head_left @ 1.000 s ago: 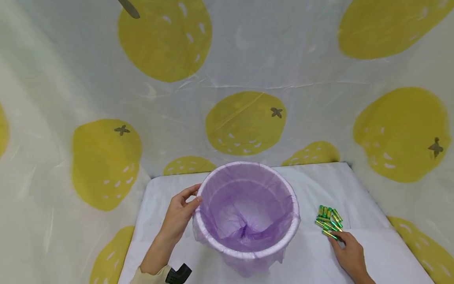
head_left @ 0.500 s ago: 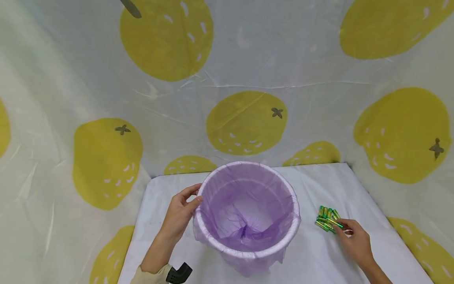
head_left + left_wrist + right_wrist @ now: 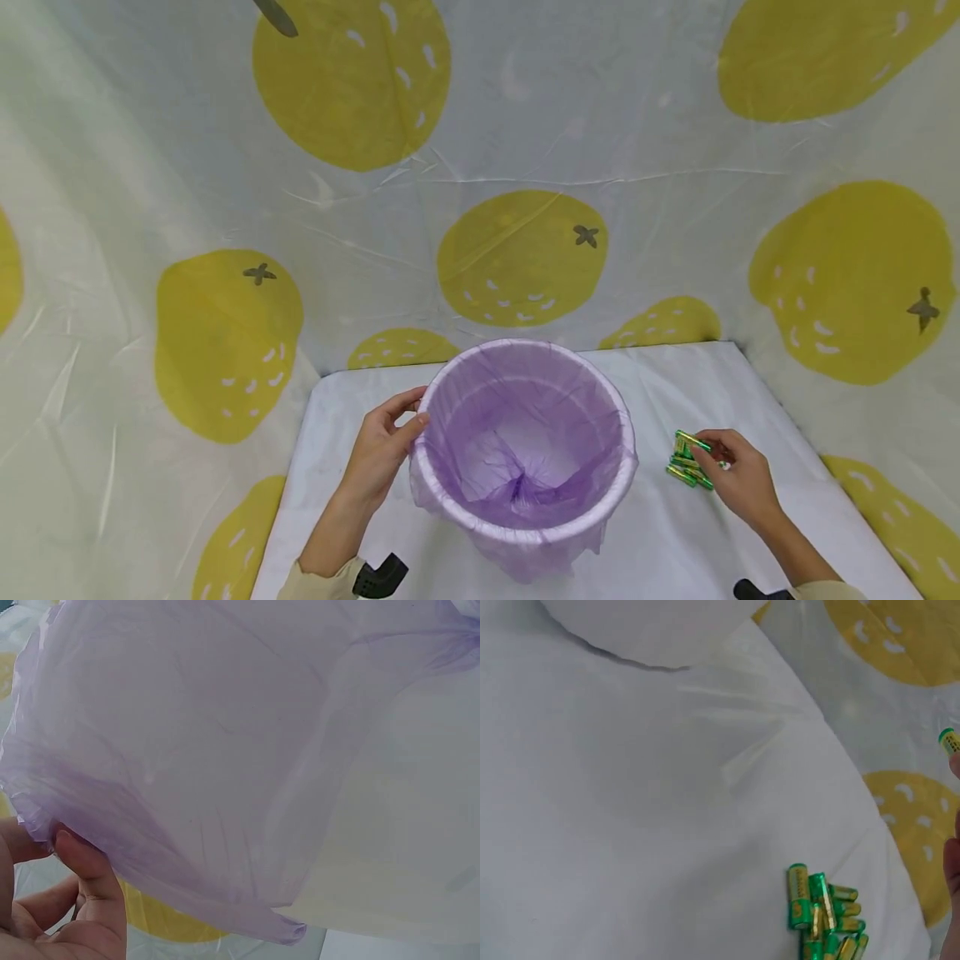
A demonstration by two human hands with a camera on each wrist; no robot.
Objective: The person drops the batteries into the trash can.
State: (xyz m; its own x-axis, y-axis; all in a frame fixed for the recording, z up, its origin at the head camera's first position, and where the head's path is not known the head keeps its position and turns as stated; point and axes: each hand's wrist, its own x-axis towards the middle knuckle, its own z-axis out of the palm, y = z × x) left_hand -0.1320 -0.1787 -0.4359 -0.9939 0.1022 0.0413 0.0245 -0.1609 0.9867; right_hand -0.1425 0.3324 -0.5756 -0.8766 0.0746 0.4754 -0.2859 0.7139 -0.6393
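Observation:
A white trash bin with a thin purple bag lining [image 3: 525, 417] it and folded over its rim stands in the middle of the head view. My left hand [image 3: 382, 450] grips its left rim, thumb outside toward me; in the left wrist view the fingers [image 3: 86, 862] pinch the bag's edge. To the bin's right, my right hand [image 3: 742, 479] pinches a green and gold battery [image 3: 692, 440] between thumb and fingertips, raised over a small pile of like batteries [image 3: 682, 475]. In the right wrist view the held battery [image 3: 950, 742] shows at the right edge, apart from the pile [image 3: 829, 915].
A white cloth covers the table [image 3: 660, 567]. Behind and at both sides hangs a pale curtain [image 3: 660, 233] printed with large yellow fruit. Black straps [image 3: 378, 577] sit at the wrists by the beige sleeves.
My right hand has lifted a battery off the pile's near side and carried it up and away from me, over the pile. The left hand and the bin have stayed put.

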